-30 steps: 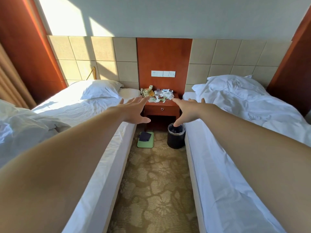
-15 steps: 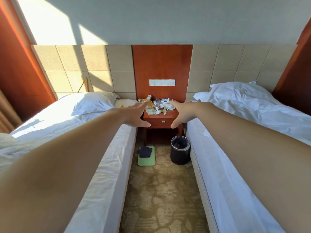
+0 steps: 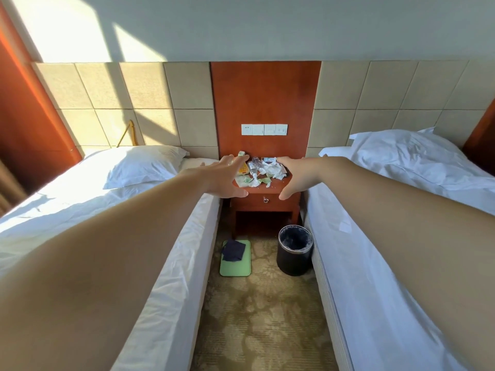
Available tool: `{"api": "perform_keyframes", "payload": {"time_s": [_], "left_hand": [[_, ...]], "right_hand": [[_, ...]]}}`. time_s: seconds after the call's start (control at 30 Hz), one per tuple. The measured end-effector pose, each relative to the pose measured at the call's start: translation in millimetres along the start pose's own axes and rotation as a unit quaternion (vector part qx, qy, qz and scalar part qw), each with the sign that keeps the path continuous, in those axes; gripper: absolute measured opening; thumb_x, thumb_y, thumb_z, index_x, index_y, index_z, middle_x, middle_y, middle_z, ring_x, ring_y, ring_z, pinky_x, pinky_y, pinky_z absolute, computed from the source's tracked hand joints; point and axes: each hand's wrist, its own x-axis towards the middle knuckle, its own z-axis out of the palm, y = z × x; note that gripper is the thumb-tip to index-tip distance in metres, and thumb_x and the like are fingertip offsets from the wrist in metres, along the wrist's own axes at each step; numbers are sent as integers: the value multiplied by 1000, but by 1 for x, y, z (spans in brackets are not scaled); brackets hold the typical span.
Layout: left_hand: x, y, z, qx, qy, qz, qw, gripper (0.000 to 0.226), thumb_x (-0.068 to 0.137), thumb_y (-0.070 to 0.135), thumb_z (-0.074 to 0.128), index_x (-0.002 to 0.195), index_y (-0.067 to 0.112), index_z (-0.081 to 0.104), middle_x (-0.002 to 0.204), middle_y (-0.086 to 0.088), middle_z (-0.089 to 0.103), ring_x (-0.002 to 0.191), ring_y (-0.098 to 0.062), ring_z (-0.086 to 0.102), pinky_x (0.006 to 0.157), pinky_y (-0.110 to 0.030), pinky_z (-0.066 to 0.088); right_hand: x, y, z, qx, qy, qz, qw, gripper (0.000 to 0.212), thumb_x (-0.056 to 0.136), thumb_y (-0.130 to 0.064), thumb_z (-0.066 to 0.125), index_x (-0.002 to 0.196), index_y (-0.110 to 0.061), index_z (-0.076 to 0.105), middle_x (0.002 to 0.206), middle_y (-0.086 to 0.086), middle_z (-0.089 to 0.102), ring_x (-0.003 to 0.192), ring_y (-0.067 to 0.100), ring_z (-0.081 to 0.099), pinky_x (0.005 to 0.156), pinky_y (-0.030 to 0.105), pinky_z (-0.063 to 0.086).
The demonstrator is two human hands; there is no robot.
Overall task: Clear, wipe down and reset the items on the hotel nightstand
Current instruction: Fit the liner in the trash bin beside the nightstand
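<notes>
A red-brown wooden nightstand (image 3: 267,203) with one drawer stands between two beds against the wall. Its top is littered with crumpled white tissues (image 3: 272,168), a clear plastic bottle (image 3: 253,166) lying down, an orange-yellow packet (image 3: 243,170) and green wrappers (image 3: 245,181). My left hand (image 3: 225,178) and my right hand (image 3: 296,176) are both stretched out in front of me with fingers spread, framing the nightstand from either side. Neither hand holds anything.
A black waste bin (image 3: 294,250) stands on the carpet at the nightstand's right foot. A green mat (image 3: 235,266) with a dark folded cloth (image 3: 233,250) lies at the left. White beds (image 3: 171,263) flank the narrow aisle. Wall switches (image 3: 264,129) sit above.
The view has come closer to the nightstand and tilted down. Both outstretched hands keep their spread pose and now overlap the edges of the nightstand top.
</notes>
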Motion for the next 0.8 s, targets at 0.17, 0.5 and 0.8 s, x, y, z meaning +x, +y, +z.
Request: {"api": "perform_keyframes", "payload": {"time_s": [0.17,0.5,0.8], "left_hand": [[68,3,-14,57,31,-25,998,92,89,59,56,155,31,-1,164,-5,1,151,-29,3,117,-62,3],[188,8,-18,27,16,-47,998,96,87,61,57,153,35,-9,164,-3,-1,150,-29,7,116,-64,4],[271,-9,-12,34,-14,-46,998,99,86,63,58,153,37,-11,164,-4,-7,151,-32,1,115,-66,1]], "right_hand": [[63,38,-28,-28,8,-3,1000,105,80,-56,69,155,-28,-1,160,1,23,143,30,29,114,53,26],[161,109,-56,-31,1,-12,999,103,82,-50,69,155,-26,0,159,4,24,140,31,34,110,50,34],[244,138,-57,-2,-32,-19,999,109,80,-48,73,155,-26,-2,161,2,20,141,29,33,110,46,37]]}}
